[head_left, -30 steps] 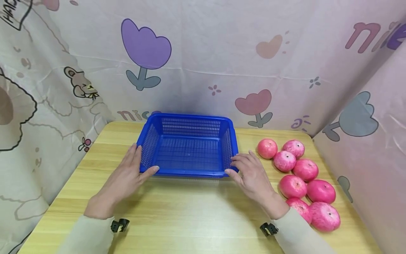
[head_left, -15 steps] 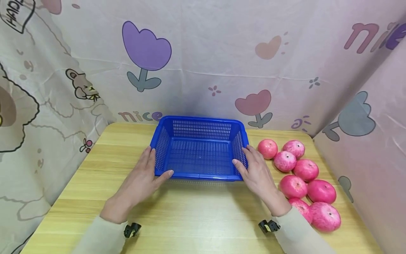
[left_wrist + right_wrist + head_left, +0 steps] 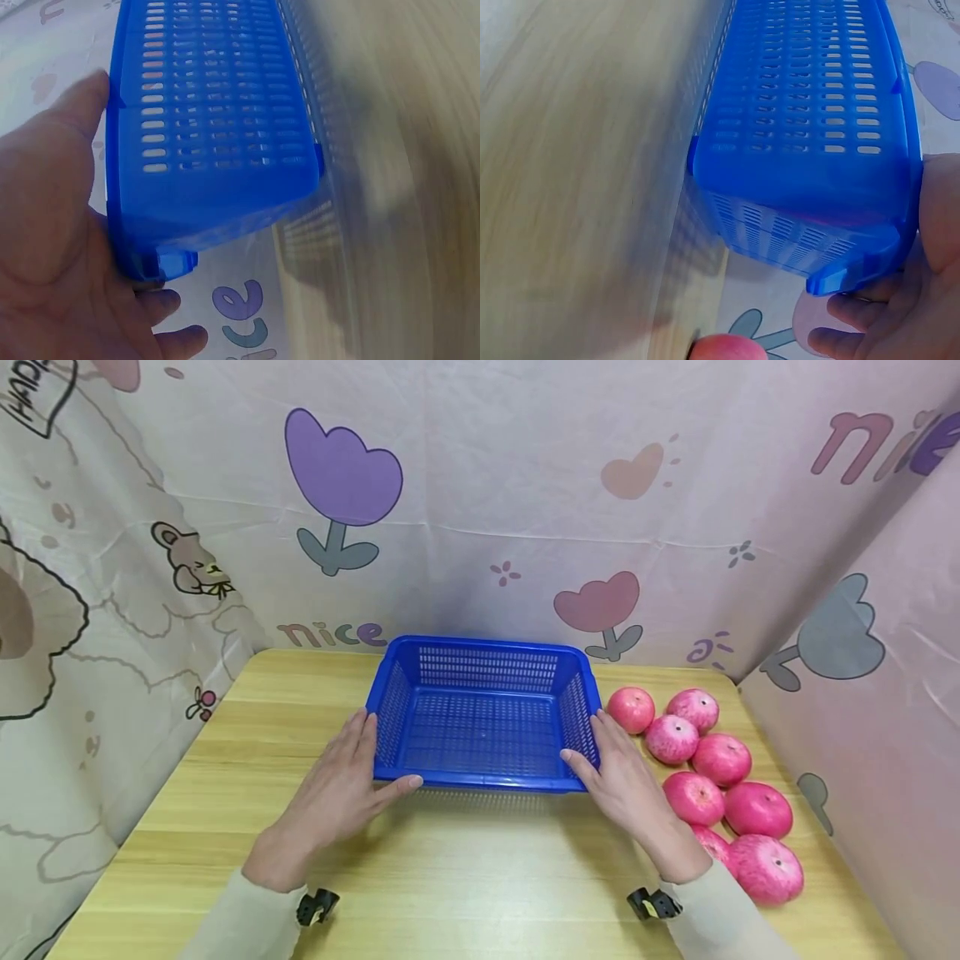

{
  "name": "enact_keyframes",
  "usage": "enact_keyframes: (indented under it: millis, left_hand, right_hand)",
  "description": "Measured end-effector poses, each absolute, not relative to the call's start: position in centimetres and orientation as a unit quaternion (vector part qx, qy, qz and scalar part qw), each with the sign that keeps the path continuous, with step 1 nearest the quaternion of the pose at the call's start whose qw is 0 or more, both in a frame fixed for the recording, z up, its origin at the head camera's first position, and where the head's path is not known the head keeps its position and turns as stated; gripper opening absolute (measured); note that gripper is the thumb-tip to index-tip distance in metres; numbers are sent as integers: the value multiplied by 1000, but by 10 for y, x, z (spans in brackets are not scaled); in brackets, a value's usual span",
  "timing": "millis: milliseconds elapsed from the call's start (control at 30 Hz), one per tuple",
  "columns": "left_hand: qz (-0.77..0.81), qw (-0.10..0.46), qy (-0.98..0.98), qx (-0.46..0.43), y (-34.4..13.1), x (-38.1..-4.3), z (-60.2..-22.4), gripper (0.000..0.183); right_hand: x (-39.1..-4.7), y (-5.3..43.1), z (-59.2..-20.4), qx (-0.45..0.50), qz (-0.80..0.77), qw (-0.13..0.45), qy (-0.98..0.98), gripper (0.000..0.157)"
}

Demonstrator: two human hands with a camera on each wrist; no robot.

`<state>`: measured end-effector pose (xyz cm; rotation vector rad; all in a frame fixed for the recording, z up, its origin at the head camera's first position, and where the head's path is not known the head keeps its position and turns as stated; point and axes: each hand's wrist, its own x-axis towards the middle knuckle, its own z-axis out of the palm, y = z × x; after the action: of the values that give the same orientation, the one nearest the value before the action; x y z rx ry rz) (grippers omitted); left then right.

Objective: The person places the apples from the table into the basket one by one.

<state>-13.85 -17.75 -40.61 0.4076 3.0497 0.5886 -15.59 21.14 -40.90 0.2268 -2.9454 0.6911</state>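
A blue plastic basket (image 3: 480,781) with slotted walls sits on the wooden table, nothing inside it. My left hand (image 3: 326,797) holds its near left corner, thumb along the front rim and fingers along the left side. At the near right corner my right hand (image 3: 633,789) grips the rim, its thumb reaching over the edge. In the left wrist view, fingertips (image 3: 184,341) show beyond the corner of the basket (image 3: 217,187). The right wrist view likewise has fingers (image 3: 847,341) beneath the rim of the basket (image 3: 795,180).
Several pink round fruits, apple-like, lie in a group on the right of the table, among them one fruit (image 3: 765,868) nearest the front. The right forearm partly covers another. A printed cloth (image 3: 465,468) hangs behind the wooden table (image 3: 465,885) and along both sides.
The basket has slid to the right and slightly nearer, and both hands have travelled with it. My right hand has settled further along the right rim. The fruits have stayed put.
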Motion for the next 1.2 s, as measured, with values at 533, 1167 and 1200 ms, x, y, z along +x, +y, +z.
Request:
enact_keyframes:
  millis: [533, 1167, 1200]
  left_hand:
    - [181, 21, 974, 135, -180, -160, -403, 130]
    - [196, 37, 972, 128, -183, -156, -405, 128]
    - [196, 37, 972, 128, -183, -156, -404, 128]
  right_hand:
    - [-156, 227, -404, 103, 162, 51, -980, 75]
    - [-153, 224, -406, 108, 146, 54, -982, 76]
    - [-153, 225, -406, 109, 146, 56, -982, 75]
